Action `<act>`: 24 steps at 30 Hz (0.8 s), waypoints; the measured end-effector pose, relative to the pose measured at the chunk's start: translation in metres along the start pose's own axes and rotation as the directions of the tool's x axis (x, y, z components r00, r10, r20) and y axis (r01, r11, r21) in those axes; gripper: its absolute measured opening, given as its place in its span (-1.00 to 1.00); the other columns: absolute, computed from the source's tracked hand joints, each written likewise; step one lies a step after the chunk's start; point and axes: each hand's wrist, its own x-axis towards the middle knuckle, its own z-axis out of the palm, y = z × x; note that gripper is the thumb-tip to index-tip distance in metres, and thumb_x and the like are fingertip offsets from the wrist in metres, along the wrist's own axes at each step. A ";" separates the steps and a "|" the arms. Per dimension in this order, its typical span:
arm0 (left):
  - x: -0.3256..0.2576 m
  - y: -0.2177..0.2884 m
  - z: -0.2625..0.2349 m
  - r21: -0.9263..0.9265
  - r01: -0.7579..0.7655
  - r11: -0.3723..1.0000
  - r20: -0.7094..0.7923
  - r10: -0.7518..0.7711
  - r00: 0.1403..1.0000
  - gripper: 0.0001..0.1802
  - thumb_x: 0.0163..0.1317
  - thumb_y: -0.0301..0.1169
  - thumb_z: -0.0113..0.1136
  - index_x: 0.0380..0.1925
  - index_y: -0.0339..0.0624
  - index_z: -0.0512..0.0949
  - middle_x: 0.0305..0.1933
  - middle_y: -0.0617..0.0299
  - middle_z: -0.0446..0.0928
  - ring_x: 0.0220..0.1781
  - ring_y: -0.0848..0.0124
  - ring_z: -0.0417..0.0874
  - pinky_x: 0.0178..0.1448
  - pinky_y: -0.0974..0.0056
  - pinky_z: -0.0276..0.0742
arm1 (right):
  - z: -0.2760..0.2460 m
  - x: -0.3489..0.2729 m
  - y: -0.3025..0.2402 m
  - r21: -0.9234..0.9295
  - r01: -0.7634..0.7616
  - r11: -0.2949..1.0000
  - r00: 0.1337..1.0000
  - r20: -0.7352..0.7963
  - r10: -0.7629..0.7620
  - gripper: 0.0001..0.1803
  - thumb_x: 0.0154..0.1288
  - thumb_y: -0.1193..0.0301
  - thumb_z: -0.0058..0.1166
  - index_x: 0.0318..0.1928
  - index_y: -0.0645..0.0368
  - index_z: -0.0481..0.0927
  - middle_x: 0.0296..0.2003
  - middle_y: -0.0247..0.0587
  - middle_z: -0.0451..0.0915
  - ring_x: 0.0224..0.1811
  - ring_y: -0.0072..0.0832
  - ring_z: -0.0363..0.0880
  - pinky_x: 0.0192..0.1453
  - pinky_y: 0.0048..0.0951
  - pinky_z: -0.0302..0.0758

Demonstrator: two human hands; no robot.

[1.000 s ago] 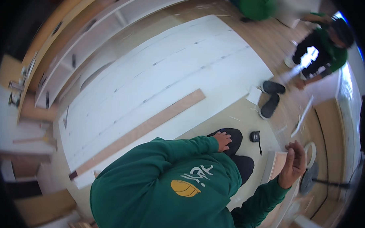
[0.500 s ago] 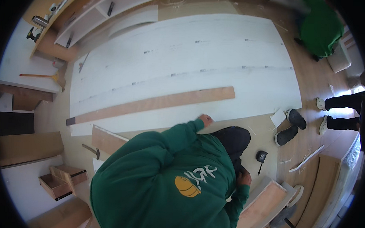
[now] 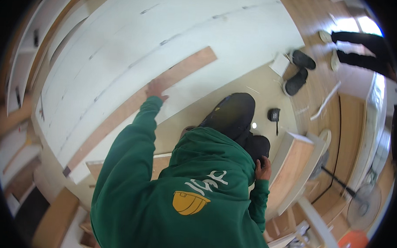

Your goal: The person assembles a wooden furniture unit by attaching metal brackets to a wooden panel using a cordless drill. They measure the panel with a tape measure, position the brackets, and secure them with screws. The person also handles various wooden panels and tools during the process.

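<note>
My left hand reaches out over a long brown wooden strip, its fingers spread and somewhat blurred. Whether they touch the wood or hover just above cannot be made out. The strip lies on a large white board on the floor, with a small dark patch at its near-left end. Beside my bent knee rests my right hand, fingers loosely extended against the dark trousers, with nothing visible in it. A black tape measure lies on the floor ahead of that knee.
Dark slip-on shoes and a white square piece lie by the board's right edge. Another person's legs stand at far right. A wooden drawer-like box and a fan are right of me. A white strip lies on the floor.
My left hand has moved left and out onto the wooden strip. The view has turned and shifted to the right. My right hand stays by the knee.
</note>
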 end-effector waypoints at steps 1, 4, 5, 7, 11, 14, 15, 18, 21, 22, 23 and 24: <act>0.010 -0.002 -0.007 0.031 0.028 0.999 0.026 -0.029 0.999 0.23 -0.14 0.05 0.44 0.44 0.03 -0.11 0.52 0.04 -0.10 0.51 -0.02 -0.05 0.41 -0.23 0.07 | 0.001 -0.006 0.002 0.020 -0.007 1.000 0.999 -0.032 0.008 -0.64 0.23 0.35 0.12 0.00 0.25 0.53 0.00 0.03 0.55 0.04 -0.06 0.53 0.15 -0.20 0.45; 0.029 0.012 -0.041 0.014 0.132 0.991 0.051 -0.132 0.990 0.27 -0.21 -0.02 0.51 0.43 0.00 -0.11 0.50 0.04 -0.06 0.50 -0.01 -0.03 0.40 -0.25 0.08 | -0.001 -0.019 -0.008 0.005 -0.022 1.000 0.998 -0.056 0.022 -0.67 0.25 0.36 0.11 -0.02 0.27 0.54 0.01 0.04 0.54 0.08 -0.05 0.51 0.17 -0.20 0.44; 0.021 0.017 -0.055 0.069 0.087 0.994 -0.032 -0.085 0.996 0.12 -0.21 -0.08 0.49 0.34 -0.05 0.03 0.36 0.00 0.14 0.39 -0.02 0.18 0.32 -0.21 0.27 | 0.000 -0.019 -0.010 0.021 -0.050 0.999 0.998 -0.048 0.051 -0.68 0.25 0.37 0.10 -0.03 0.27 0.55 0.01 0.04 0.54 0.08 -0.05 0.51 0.17 -0.20 0.44; 0.031 0.008 -0.046 0.075 0.019 0.997 0.011 -0.020 1.000 0.02 -0.20 -0.12 0.46 0.26 -0.07 0.11 0.23 0.00 0.23 0.28 -0.01 0.30 0.23 -0.15 0.39 | -0.001 -0.013 -0.017 0.052 -0.091 0.995 0.996 -0.022 0.092 -0.71 0.26 0.38 0.09 -0.05 0.27 0.56 0.01 0.04 0.54 0.08 -0.06 0.51 0.17 -0.19 0.44; 0.040 0.002 -0.048 0.117 -0.087 0.989 -0.021 0.090 0.996 -0.20 -0.17 -0.18 0.40 0.10 -0.11 0.24 0.06 0.04 0.33 0.10 0.03 0.45 0.09 -0.04 0.52 | -0.001 -0.009 -0.024 -0.009 -0.073 0.997 0.997 -0.038 0.073 -0.73 0.25 0.40 0.09 -0.08 0.27 0.58 -0.01 0.01 0.55 0.06 -0.06 0.52 0.16 -0.20 0.44; 0.076 -0.018 -0.070 0.118 -0.116 0.986 -0.065 0.124 0.990 -0.20 -0.29 -0.20 0.44 0.03 -0.12 0.32 0.00 -0.04 0.37 0.06 -0.07 0.45 0.11 -0.01 0.52 | 0.001 0.000 -0.020 -0.031 -0.055 0.998 0.996 -0.069 0.053 -0.75 0.22 0.42 0.10 -0.11 0.25 0.59 -0.08 -0.02 0.56 0.01 -0.07 0.52 0.13 -0.20 0.44; 0.091 -0.030 -0.088 0.110 -0.191 0.975 -0.151 0.207 0.967 -0.20 -0.32 -0.18 0.44 0.00 -0.14 0.34 -0.04 -0.06 0.39 0.03 -0.07 0.45 0.09 -0.03 0.50 | 0.001 0.003 -0.022 -0.027 -0.060 0.998 0.995 -0.079 0.058 -0.76 0.21 0.43 0.10 -0.12 0.25 0.59 -0.10 -0.03 0.57 0.00 -0.08 0.52 0.12 -0.20 0.44; 0.125 -0.054 -0.151 0.155 -0.201 0.967 -0.332 0.243 0.911 -0.20 -0.39 -0.17 0.46 -0.04 -0.16 0.38 -0.10 -0.10 0.43 -0.03 -0.08 0.46 0.08 -0.06 0.46 | 0.002 0.012 -0.025 -0.050 -0.066 0.997 0.994 -0.095 0.061 -0.78 0.17 0.45 0.12 -0.15 0.22 0.60 -0.18 -0.06 0.56 -0.05 -0.09 0.50 0.07 -0.21 0.44; 0.159 -0.035 -0.211 0.204 -0.142 0.969 -0.456 0.222 0.862 -0.17 -0.37 -0.17 0.49 0.00 -0.16 0.37 -0.07 -0.11 0.44 0.04 -0.08 0.44 0.11 -0.04 0.46 | 0.000 0.019 -0.023 -0.065 -0.129 0.989 0.985 -0.126 0.120 -0.79 0.15 0.45 0.14 -0.17 0.19 0.61 -0.22 -0.08 0.55 -0.09 -0.11 0.49 0.04 -0.22 0.44; 0.172 -0.026 -0.224 0.246 -0.117 0.962 -0.473 0.225 0.852 -0.11 -0.29 -0.11 0.43 0.12 -0.10 0.29 0.04 0.02 0.38 0.11 -0.04 0.42 0.14 -0.06 0.47 | -0.001 0.018 -0.024 -0.060 -0.152 0.987 0.982 -0.127 0.144 -0.79 0.15 0.45 0.14 -0.17 0.18 0.61 -0.23 -0.09 0.55 -0.10 -0.11 0.48 0.03 -0.23 0.44; 0.184 -0.007 -0.236 0.225 -0.139 0.964 -0.472 0.233 0.850 -0.16 -0.22 -0.18 0.39 0.14 -0.11 0.29 0.05 0.01 0.39 0.11 -0.04 0.43 0.15 -0.07 0.46 | 0.000 0.017 -0.025 -0.069 -0.171 0.983 0.977 -0.138 0.160 -0.78 0.14 0.45 0.15 -0.17 0.17 0.62 -0.24 -0.09 0.55 -0.11 -0.11 0.48 0.03 -0.23 0.44; 0.196 0.017 -0.245 0.204 -0.164 0.965 -0.469 0.243 0.849 -0.21 -0.15 -0.24 0.35 0.16 -0.11 0.30 0.07 -0.01 0.39 0.12 -0.04 0.43 0.16 -0.08 0.45 | 0.000 0.015 -0.026 -0.078 -0.193 0.978 0.972 -0.150 0.180 -0.78 0.13 0.45 0.15 -0.17 0.16 0.62 -0.25 -0.09 0.54 -0.12 -0.11 0.48 0.02 -0.22 0.44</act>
